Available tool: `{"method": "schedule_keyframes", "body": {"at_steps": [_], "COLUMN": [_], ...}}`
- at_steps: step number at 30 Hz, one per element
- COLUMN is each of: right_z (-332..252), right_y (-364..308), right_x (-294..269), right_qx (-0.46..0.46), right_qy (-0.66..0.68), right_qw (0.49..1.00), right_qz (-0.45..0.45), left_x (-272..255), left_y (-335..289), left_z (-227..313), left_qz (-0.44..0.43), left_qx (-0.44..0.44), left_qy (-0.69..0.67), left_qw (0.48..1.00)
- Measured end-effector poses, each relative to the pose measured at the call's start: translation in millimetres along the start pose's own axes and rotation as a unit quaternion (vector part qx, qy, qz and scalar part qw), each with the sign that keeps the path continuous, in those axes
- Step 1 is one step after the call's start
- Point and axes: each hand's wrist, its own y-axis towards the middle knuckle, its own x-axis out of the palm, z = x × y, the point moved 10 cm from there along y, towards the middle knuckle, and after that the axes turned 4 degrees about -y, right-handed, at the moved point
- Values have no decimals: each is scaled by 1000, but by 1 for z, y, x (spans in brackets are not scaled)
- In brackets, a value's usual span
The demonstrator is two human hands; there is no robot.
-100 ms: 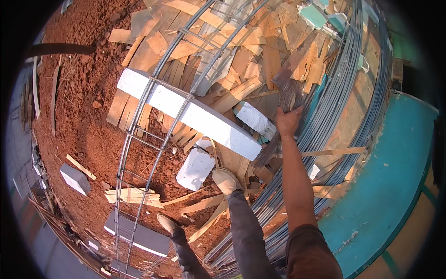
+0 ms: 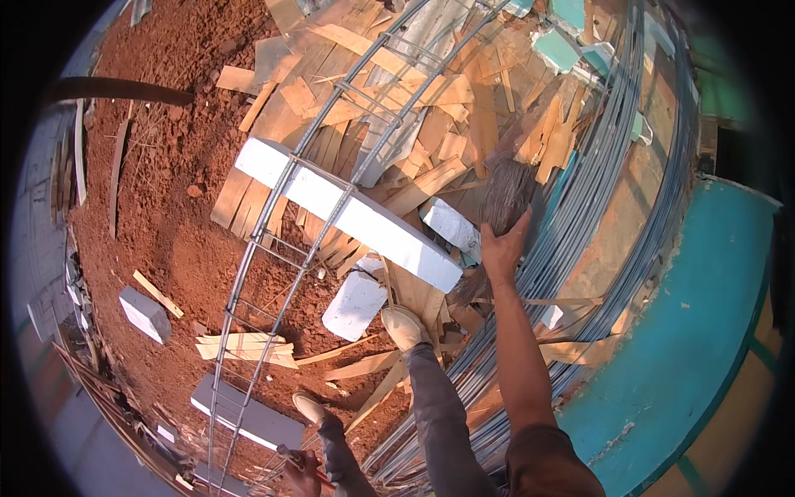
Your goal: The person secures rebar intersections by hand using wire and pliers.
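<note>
My right hand [image 2: 503,248] closes around a bundle of thin dark wires [image 2: 508,192], right of the white block's end. The wires' lower ends show below the hand, over the wood scraps. Low in the picture, near my shoes, my left hand [image 2: 303,477] is closed on a red-handled tool [image 2: 290,455] with a metal head; its exact kind is unclear. A long white foam-like block [image 2: 348,214] lies across the wood scraps, and a cage of steel rebar [image 2: 263,236] passes over it.
Long steel rods [image 2: 571,224] lie along the right, beside a turquoise slab [image 2: 679,331]. Thin wood scraps [image 2: 431,108] cover the upper middle. White blocks [image 2: 354,305] and a grey-topped block [image 2: 248,412] lie around my shoes [image 2: 404,328]. Red soil [image 2: 166,207] spreads on the left.
My left hand has come into view at the bottom with the red-handled tool. My right hand has shifted slightly left and down with the wires, and the whole view has shifted a little.
</note>
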Motion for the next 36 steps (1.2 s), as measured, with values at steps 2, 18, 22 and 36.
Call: {"method": "schedule_keyframes", "body": {"at_steps": [2, 18, 22, 36], "right_z": [-50, -279, -366, -615], "right_y": [-25, -373, -488, -894], "right_x": [-43, -39, -117, -379], "right_qx": [0, -104, -184, -812], "right_qy": [56, 500, 416, 172], "right_qw": [997, 627, 644, 542], "right_qz": [-46, -588, -615, -132], "left_x": [84, -45, -154, -482], "left_y": [0, -11, -35, -200], "left_z": [143, 284, 187, -161], "left_qz": [-110, -201, -33, 337], "left_qx": [-38, 222, 253, 131], "left_qy": [-142, -363, -383, -327], "left_qw": [983, 882, 888, 873]}}
